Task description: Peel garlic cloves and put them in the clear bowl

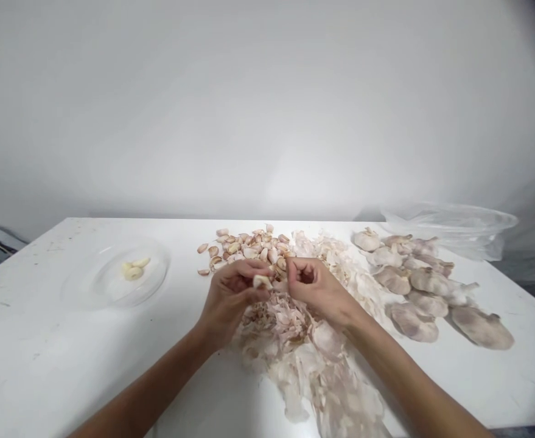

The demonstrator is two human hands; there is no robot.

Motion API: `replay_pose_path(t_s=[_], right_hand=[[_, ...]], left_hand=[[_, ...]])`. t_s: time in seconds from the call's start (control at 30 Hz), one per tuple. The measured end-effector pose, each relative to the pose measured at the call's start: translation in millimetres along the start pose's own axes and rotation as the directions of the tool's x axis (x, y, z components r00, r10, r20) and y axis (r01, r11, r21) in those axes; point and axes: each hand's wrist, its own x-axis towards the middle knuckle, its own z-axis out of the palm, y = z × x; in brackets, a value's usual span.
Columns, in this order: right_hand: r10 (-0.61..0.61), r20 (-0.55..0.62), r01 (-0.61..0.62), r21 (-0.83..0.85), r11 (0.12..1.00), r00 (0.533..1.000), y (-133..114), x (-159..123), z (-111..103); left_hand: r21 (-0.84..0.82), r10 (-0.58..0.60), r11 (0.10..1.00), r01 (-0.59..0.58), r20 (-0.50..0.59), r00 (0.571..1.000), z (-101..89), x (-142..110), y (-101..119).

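garlic clove [262,281] in left hand's grip [262,283], between fingertips

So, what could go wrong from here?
The clove in the left hand might slip into the skins below. Loose skins close under the right hand could cling to it and end up in the clear bowl with the peeled cloves.
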Motion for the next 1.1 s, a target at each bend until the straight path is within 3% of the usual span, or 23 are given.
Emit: replay_pose_path(t_s=[0.1,0.2,0.4,0.6,0.83,1.1], right_hand=[[-0.060,-0.061,0.050,-0.159,0.986,0.996,-1,-1,-5],[-0.113,0.025,0.115,-0.294,0.949,0.993,-5,-4,-5],[-0.141,0.070,0.154,-0.607,0.780,0.988,-6,-4,-5],[-0.207,0.116,0.233,-0.630,0.741,0.971,-10,-3,-15],[-0.232,0.106,0.247,-0.613,0.751,0.967,-14,-2,-16],[-0.344,0.115,0.331,-0.659,0.676,0.932,-11,-2,-20]], left_hand=[[-0.133,-0.054,0.990,0.037,-0.128,0.990,-1.4,4,6],[-0.125,-0.094,0.989,0.072,-0.176,0.980,-2.2,7,8],[0.022,-0.196,0.979,0.203,-0.173,0.965,0.3,7,5],[0.175,-0.358,0.910,0.376,-0.123,0.925,-2.6,4,0],[0.581,-0.255,0.782,0.225,-0.031,0.966,-1.7,4,1],[0.698,-0.258,0.695,0.170,0.022,0.966,-1.7,3,4]])
